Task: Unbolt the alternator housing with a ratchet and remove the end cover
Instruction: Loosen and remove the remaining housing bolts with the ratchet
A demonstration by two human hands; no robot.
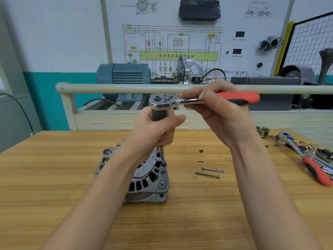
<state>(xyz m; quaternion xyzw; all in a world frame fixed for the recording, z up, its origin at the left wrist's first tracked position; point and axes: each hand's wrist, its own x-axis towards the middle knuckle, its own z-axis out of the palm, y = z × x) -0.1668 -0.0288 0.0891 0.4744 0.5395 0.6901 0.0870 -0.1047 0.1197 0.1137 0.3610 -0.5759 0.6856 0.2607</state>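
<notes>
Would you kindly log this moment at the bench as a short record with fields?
left hand: left hand grips the extension bar upright
right hand: right hand holds the ratchet by its handle
socket: seated on the alternator at its far rim
removed bolts: two long bolts lie on the table, right of the alternator
spare tool: second ratchet at the table's right edge
end cover: not yet off

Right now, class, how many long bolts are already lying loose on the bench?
2. Both lie right of the alternator: one bolt farther from the person, the other bolt just in front of it. More may be hidden behind the arms.
</notes>
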